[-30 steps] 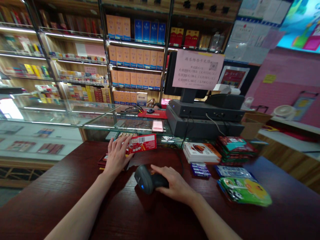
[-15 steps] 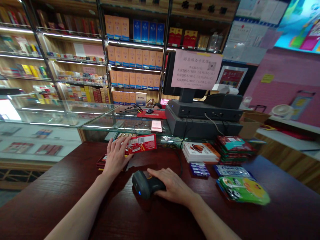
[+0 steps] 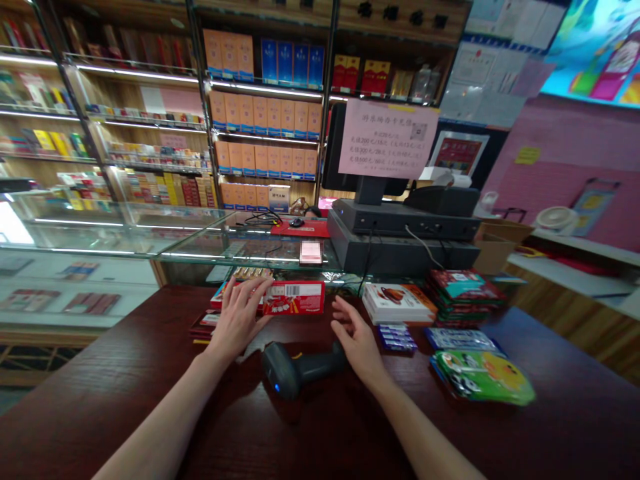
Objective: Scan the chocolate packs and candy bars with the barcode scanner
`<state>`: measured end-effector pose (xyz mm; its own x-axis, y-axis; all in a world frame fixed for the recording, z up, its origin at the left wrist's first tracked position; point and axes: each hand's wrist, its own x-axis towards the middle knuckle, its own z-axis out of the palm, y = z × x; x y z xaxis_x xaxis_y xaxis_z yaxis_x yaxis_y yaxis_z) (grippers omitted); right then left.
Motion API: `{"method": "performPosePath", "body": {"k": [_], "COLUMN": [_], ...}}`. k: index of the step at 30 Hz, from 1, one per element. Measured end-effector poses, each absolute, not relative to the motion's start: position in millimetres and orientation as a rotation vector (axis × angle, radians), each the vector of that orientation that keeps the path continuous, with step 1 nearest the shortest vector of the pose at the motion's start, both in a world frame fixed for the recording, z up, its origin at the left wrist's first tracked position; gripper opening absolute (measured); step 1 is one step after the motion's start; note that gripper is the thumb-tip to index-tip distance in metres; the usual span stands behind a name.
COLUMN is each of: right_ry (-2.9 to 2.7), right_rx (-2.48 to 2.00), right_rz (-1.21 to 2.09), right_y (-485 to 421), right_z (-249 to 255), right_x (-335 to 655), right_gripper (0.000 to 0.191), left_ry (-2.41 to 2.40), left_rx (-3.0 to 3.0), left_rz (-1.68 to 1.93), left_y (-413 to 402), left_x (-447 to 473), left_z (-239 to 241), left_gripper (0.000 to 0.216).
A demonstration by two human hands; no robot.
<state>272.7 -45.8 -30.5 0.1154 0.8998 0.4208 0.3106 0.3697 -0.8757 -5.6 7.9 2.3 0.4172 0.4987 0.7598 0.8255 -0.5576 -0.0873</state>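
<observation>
A red box [image 3: 295, 298] with a barcode lies on the dark wooden counter. My left hand [image 3: 237, 320] is over its left end, fingers stretched out and thumb apart; whether the fingertips press on it I cannot tell. Under and beside that hand are other flat red packs [image 3: 204, 327], partly hidden. My right hand [image 3: 361, 343] holds nothing, its fingers apart and slightly curled, beside the handle end of a black barcode scanner [image 3: 295, 370]. The scanner rests on the counter with a blue light on its head.
To the right lie white boxes [image 3: 395, 303], purple packs [image 3: 397, 338], a blue pack [image 3: 463, 339], a green pack [image 3: 483, 378] and stacked dark red packs [image 3: 465, 297]. Beyond stands a cash register with a monitor [image 3: 400, 227] on the glass display case [image 3: 235, 250]. A cable hangs behind the scanner.
My right hand has let go of the scanner and moved up and to the right, opening. The red box has shifted slightly right and lies more level; my left hand moved a little right.
</observation>
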Motion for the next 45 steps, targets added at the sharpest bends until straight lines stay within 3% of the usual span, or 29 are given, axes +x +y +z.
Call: {"method": "performPosePath", "body": {"k": [6, 14, 32, 45], "right_ry": [-1.294, -1.443, -1.407, -1.356], "right_rx": [-1.172, -1.141, -1.137, -1.094], "right_rz": [0.778, 0.770, 0.852, 0.774], "right_y": [-39.8, -42.6, -38.6, -34.3], "right_z": [-33.5, -32.3, -39.4, -48.5], "right_x": [274.4, 269.6, 268.4, 272.8], "right_gripper": [0.061, 0.055, 0.055, 0.055], "left_ry": [-1.119, -1.107, -1.232, -1.441], "left_rx": [-2.292, -2.318, -2.390, -2.614], "left_rz": [-0.950, -0.922, -0.907, -1.503], "left_y": [5.4, 3.1, 3.4, 8.1], "left_x": [-0.3, 5.1, 8.5, 11.9], "left_z": [0.6, -2.1, -3.2, -5.7], "left_gripper": [0.068, 0.067, 0.086, 0.052]}}
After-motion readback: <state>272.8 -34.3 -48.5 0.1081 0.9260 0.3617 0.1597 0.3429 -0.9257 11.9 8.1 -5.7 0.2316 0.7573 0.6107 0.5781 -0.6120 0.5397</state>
